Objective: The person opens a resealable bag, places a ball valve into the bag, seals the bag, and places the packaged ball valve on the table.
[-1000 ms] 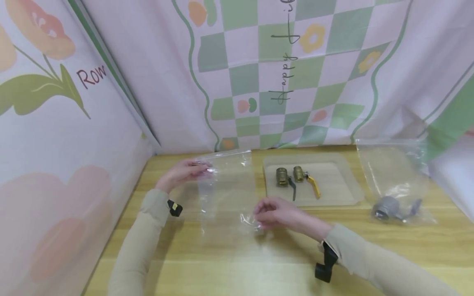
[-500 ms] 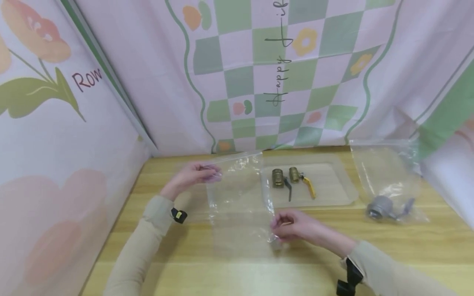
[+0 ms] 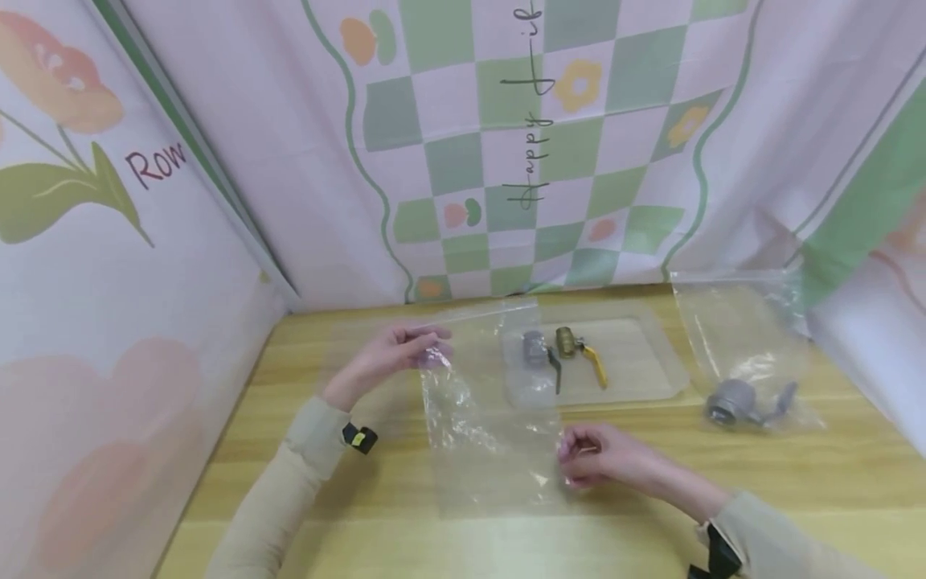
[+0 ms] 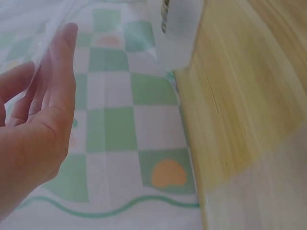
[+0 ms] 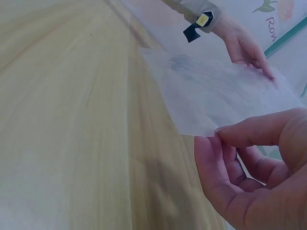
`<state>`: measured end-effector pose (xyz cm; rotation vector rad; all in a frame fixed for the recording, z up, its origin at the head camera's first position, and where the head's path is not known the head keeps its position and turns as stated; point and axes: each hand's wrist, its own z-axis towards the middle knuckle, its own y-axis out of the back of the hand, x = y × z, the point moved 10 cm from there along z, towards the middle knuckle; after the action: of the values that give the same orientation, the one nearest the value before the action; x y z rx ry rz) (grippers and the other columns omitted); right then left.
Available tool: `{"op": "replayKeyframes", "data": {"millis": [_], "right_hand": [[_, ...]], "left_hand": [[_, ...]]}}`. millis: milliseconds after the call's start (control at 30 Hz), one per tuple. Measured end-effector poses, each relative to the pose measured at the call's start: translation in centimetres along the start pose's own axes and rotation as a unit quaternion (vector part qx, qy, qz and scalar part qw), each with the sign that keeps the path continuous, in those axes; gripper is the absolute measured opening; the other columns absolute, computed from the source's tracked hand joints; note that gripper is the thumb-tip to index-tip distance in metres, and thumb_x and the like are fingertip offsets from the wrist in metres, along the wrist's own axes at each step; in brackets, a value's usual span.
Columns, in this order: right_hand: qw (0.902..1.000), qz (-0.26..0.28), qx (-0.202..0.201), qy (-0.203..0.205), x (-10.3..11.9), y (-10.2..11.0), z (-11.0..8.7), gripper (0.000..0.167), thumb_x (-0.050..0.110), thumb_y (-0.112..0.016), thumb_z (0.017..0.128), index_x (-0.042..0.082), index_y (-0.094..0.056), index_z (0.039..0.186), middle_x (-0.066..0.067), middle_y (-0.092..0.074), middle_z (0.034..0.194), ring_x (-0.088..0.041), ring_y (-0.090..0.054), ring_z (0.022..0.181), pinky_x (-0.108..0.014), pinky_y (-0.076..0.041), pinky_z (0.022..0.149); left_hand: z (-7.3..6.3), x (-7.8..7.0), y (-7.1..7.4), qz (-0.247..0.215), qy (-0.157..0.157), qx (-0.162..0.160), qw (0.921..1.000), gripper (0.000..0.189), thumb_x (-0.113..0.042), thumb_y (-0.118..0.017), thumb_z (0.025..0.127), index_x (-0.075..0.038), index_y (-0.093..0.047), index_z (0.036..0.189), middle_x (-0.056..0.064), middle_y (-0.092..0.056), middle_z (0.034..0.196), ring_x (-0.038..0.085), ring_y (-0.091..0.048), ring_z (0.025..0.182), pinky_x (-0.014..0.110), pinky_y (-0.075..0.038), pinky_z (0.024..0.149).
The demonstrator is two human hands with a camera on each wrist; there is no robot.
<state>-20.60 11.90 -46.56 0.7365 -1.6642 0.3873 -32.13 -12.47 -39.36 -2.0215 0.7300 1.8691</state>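
Observation:
Between my hands a clear zip bag [image 3: 492, 418] is held up over the table, its zip edge toward the back wall. My left hand [image 3: 394, 354] pinches its left edge near the top, thumb against fingers. The bag's lower right corner is pinched between thumb and forefinger of my right hand [image 3: 608, 458]; the right wrist view shows that corner of the bag [image 5: 196, 127] in the fingertips. Through the film shows a ball valve with a dark lever [image 3: 535, 350]. Beside it on a shallow clear tray [image 3: 665, 378] lies a brass ball valve with a yellow lever [image 3: 566, 343].
At the right, another zip bag [image 3: 738, 322] with a grey valve [image 3: 732, 400] inside lies on the wooden table [image 3: 796, 498]. Faint clear film [image 3: 347, 334] lies under my left hand. Printed cloth [image 3: 448, 169] hangs along the back and left sides.
Both hands have carried the bag to the right and slightly nearer, so it now overlaps the tray's left part and the dark-levered valve. The head view has shifted slightly.

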Motion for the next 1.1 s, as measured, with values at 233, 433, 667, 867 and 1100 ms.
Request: {"op": "replayKeyframes", "data": {"millis": [233, 433, 667, 867, 1100], "right_hand": [[0.9942, -0.099, -0.027, 0.033, 0.0, 0.9, -1.3, 0.022, 0.004, -0.068, 0.082, -0.007, -0.061, 0.1, -0.013, -0.067, 0.097, -0.004, -0.061, 0.082, -0.02, -0.058, 0.073], [0.9881, -0.14, -0.052, 0.04, 0.0, 1.7, -2.0, 0.025, 0.009, -0.073, 0.082, -0.003, -0.062, 0.1, -0.012, -0.068, 0.097, -0.001, -0.06, 0.083, -0.017, -0.055, 0.075], [0.9762, -0.182, -0.085, 0.083, 0.8, 3.0, -2.4, 0.024, 0.011, -0.075, 0.082, -0.002, -0.063, 0.098, -0.011, -0.069, 0.092, 0.003, -0.059, 0.081, -0.018, -0.058, 0.073], [0.9577, -0.242, -0.126, 0.091, 1.5, 3.9, -3.0, 0.022, 0.02, -0.072, 0.089, 0.002, -0.064, 0.099, -0.003, -0.069, 0.09, 0.003, -0.06, 0.079, -0.019, -0.058, 0.071], [0.9343, -0.243, -0.219, 0.14, 4.5, 6.2, -3.8, 0.029, 0.011, -0.072, 0.087, -0.005, -0.059, 0.109, -0.011, -0.068, 0.096, 0.004, -0.061, 0.083, -0.019, -0.06, 0.07]], "left_hand": [[-0.6, -0.7, -2.5, 0.003, -0.007, 0.014, 0.9999, 0.038, -0.021, -0.053, 0.103, 0.001, -0.057, 0.134, 0.026, -0.064, 0.128, 0.016, -0.073, 0.102, 0.034, -0.06, 0.095], [-1.1, -0.8, -4.9, -0.008, -0.008, 0.045, 0.9989, 0.039, -0.02, -0.052, 0.104, 0.004, -0.055, 0.134, 0.026, -0.064, 0.127, 0.014, -0.073, 0.1, 0.032, -0.06, 0.095], [-1.4, -0.3, -6.7, -0.019, 0.001, 0.063, 0.9978, 0.038, -0.022, -0.053, 0.103, 0.003, -0.058, 0.131, 0.02, -0.069, 0.122, 0.015, -0.073, 0.099, 0.037, -0.06, 0.096], [-1.7, 0.1, -7.5, -0.031, -0.002, 0.071, 0.997, 0.039, -0.021, -0.054, 0.102, 0.005, -0.057, 0.131, 0.018, -0.072, 0.117, 0.011, -0.074, 0.094, 0.026, -0.062, 0.087], [-1.5, 1.4, -8.7, -0.043, 0.007, 0.076, 0.9961, 0.038, -0.019, -0.054, 0.102, 0.004, -0.057, 0.132, 0.019, -0.071, 0.119, 0.011, -0.074, 0.094, 0.03, -0.061, 0.091]]}}
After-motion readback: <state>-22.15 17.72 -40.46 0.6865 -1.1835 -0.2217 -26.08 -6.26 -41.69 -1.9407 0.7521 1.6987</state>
